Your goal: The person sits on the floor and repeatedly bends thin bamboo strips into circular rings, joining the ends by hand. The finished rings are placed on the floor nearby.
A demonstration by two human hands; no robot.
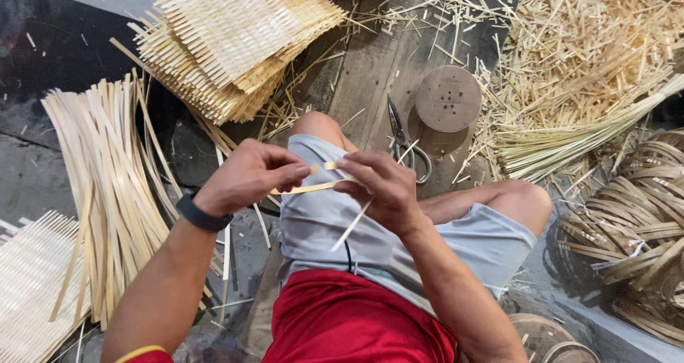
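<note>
My left hand (249, 175) and my right hand (381, 188) meet above my lap, both pinching a thin pale bamboo strip (308, 188) that bends between them. One end of the strip runs down from my right hand toward my grey shorts. A dark band sits on my left wrist. I sit on the floor with my knees apart.
A pair of scissors (403, 141) lies by my right knee next to a round wooden disc (448, 99). A stack of woven bamboo mats (235, 39) is ahead, loose long strips (107, 185) at left, offcuts (584, 56) and bent bamboo hoops (634, 227) at right.
</note>
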